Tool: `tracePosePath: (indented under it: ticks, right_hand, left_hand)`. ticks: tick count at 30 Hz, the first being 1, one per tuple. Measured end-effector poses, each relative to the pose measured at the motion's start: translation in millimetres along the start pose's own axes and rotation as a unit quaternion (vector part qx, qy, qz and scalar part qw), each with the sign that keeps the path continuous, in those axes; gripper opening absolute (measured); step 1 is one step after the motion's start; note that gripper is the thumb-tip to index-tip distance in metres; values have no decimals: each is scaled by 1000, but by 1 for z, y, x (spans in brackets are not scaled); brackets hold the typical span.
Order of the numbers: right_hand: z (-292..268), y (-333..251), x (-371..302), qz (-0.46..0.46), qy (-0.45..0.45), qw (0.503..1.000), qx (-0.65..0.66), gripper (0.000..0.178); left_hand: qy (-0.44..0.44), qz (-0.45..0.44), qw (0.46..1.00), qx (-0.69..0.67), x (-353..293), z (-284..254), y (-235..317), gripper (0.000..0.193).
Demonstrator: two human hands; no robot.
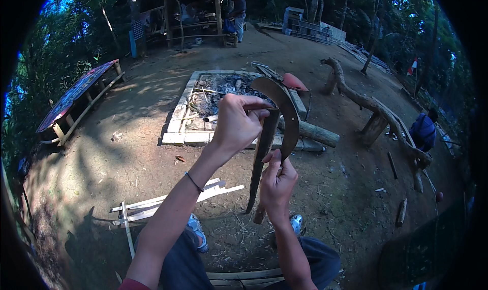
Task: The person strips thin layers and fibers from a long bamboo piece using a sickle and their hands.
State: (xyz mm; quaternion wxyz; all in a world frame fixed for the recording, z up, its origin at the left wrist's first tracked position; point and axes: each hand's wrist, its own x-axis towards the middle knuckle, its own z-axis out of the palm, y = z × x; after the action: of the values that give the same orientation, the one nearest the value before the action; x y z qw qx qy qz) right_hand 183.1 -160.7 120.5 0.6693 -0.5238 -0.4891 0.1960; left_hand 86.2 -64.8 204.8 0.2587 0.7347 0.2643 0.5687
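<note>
Left hand [238,121] pinched the top of a long dark strip [264,142], which pointed down over the dirt [351,226]. Right hand [277,188] held a curved knife [291,121] just beside it. Good work likely needed a tight grip, a still strip and skin off the edge.

Near the dial's centre, the curved blade [290,118] is showing dull bronze-brown, and the straight strip [263,153] is looking nearly black. Toward seven o'clock, a sleeve [133,285] is showing dark red, a shoe [199,231] is pairing white with blue, and trousers [180,259] are looking dusky blue. Between seven and eight, slats [223,192] are gleaming cream. Between nine and ten, a mat [76,92] is displaying multicoloured patterning. At one, a rounded object [295,82] is glowing salmon-red; at two, a flag [413,65] is showing red and white.
</note>
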Motion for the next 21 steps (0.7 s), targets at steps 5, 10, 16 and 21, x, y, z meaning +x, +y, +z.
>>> tracePosePath:
  ticks: [5, 10, 16, 21]
  right_hand:
    - [3, 1, 0, -13, 11, 1000, -8, 33]
    - [4, 2, 0, -22, 12, 1000, -19, 32]
    - [5, -4, -4, -33, 26, 998, -53, 29]
    - [5, 3, -1, -34, 12, 992, -119, 22]
  left_hand:
    - [0, 13, 1000, 4, 1, -1, 1, 20]
    - [7, 14, 1000, 7, 0, 1, 0, 21]
    - [12, 27, 1000, -1, -1, 2, 1, 25]
    - [7, 37, 999, 31, -9, 1, 7, 28]
